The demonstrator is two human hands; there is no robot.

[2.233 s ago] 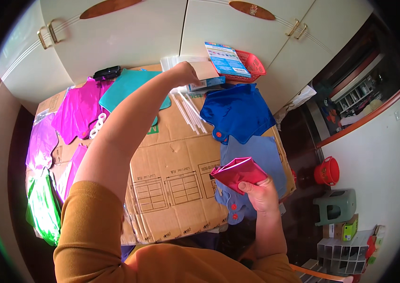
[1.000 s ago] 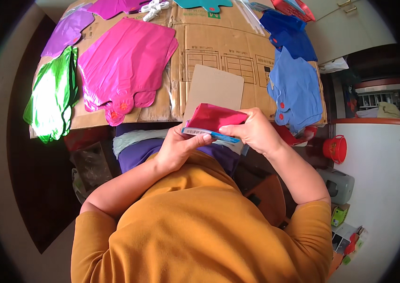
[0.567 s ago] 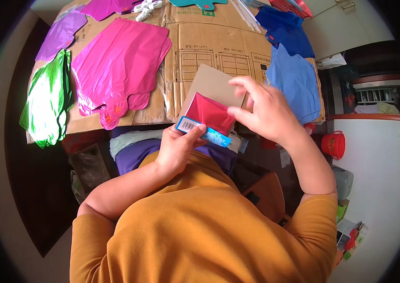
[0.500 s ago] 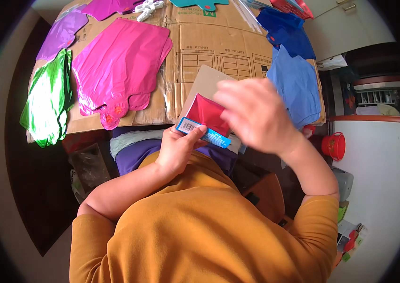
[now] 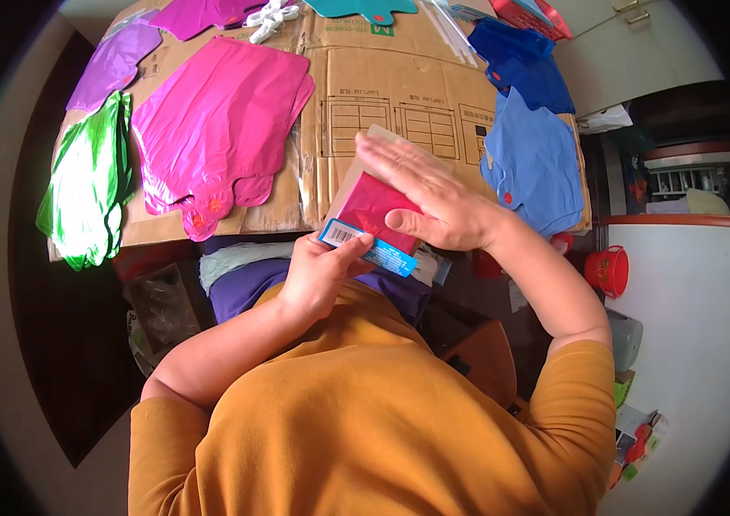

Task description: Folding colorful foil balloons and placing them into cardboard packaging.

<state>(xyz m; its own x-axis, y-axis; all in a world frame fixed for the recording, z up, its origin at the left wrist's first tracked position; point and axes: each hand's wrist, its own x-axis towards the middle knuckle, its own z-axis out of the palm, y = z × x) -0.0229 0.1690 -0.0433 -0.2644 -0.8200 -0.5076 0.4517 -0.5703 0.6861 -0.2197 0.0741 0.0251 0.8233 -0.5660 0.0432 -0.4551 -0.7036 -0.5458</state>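
My left hand (image 5: 313, 271) pinches the blue header strip (image 5: 391, 256) of a small clear packet, thumb on top. Inside the packet lies a folded, shiny pink-red foil sheet (image 5: 372, 202). My right hand (image 5: 447, 206) lies flat over the packet's upper part, fingers stretched out and thumb apart, covering some of it. The packet is tilted just above the near edge of the cardboard. To the left of it lies a stack of flat pink foil balloons (image 5: 219, 120) with rounded tabs.
Flat foil balloons in green (image 5: 85, 181), purple (image 5: 114, 64), teal (image 5: 361, 7), dark blue (image 5: 520, 64) and light blue (image 5: 537, 159) ring the cardboard tabletop (image 5: 365, 73). A white ribbon bundle (image 5: 270, 19) and white sticks (image 5: 455, 34) lie at the back. A red bucket (image 5: 607, 271) stands right.
My right hand, blurred and raised beside the packet before, has come left and flattened over it with fingers extended. My left hand keeps its pinch on the header.
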